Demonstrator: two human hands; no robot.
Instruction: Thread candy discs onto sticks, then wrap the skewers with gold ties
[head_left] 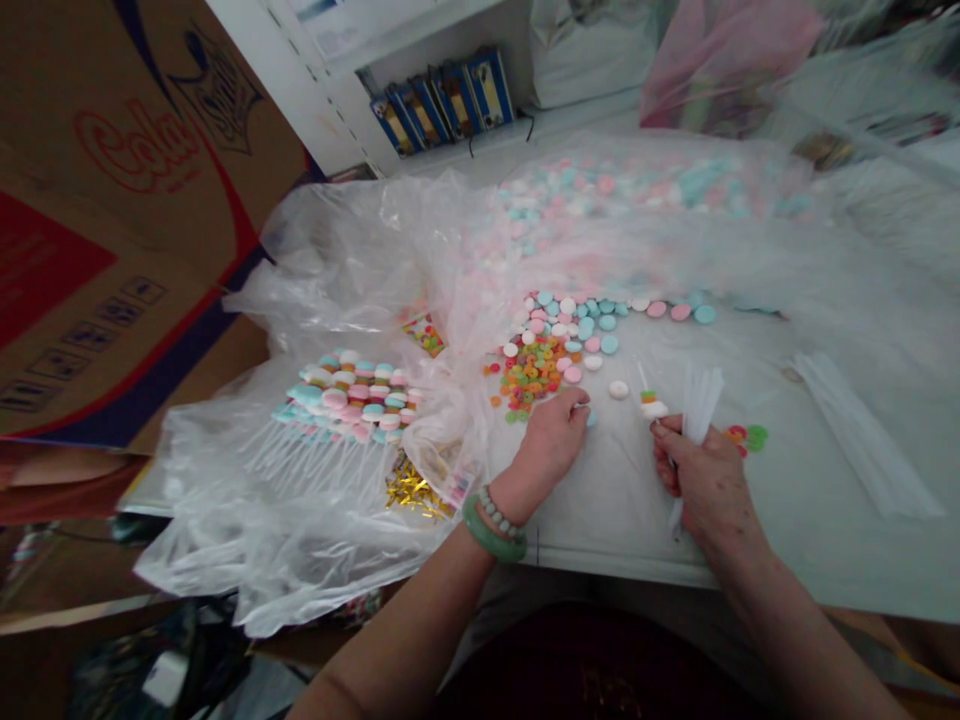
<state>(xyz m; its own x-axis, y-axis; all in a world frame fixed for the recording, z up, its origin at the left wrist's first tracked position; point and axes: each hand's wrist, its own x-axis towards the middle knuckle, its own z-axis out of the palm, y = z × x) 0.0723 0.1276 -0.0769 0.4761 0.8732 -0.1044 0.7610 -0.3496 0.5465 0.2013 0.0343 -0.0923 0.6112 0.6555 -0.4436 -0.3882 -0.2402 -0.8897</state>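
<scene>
My left hand [551, 445] rests on the white table [795, 520] with its fingers pinched on a small pale blue candy disc at the edge of a heap of little coloured ring candies [529, 375]. My right hand [701, 475] is closed round a bundle of white sticks [697, 410], and one stick carries a small stack of candies [651, 403] at its tip. Loose pink, white and blue candy discs [592, 325] lie just beyond both hands. A single white disc [619, 389] sits between the hands.
A clear plastic bag [330, 500] at the left holds finished candy sticks [352, 395] and gold twist ties [411, 490]. More discs lie under plastic sheet [622, 200] at the back. A cardboard box [112, 200] stands far left. More white sticks [862, 430] lie at right.
</scene>
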